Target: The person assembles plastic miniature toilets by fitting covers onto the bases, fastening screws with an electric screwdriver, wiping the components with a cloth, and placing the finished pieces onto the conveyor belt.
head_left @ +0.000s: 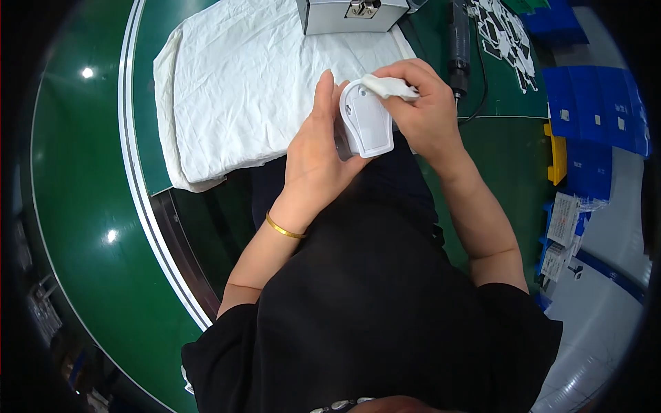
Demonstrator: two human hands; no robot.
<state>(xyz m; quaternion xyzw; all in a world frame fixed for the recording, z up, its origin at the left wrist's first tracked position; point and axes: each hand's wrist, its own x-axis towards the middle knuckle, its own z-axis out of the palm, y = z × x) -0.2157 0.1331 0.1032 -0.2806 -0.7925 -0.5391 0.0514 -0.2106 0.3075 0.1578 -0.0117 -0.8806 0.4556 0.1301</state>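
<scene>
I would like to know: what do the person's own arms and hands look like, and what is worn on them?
Both the left hand and the right hand are without gloves. The left wrist wears a thin, gold-coloured bangle; no band shows on the right wrist. The left sleeve and right sleeve are short and plain black.

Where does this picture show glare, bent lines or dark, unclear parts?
Head view: two glare spots on the green surface at left; head view: the pale rail bows and the corners fall black; head view: clutter at lower left is dim and soft, while left hand, right hand and white casing look clearer.
</scene>
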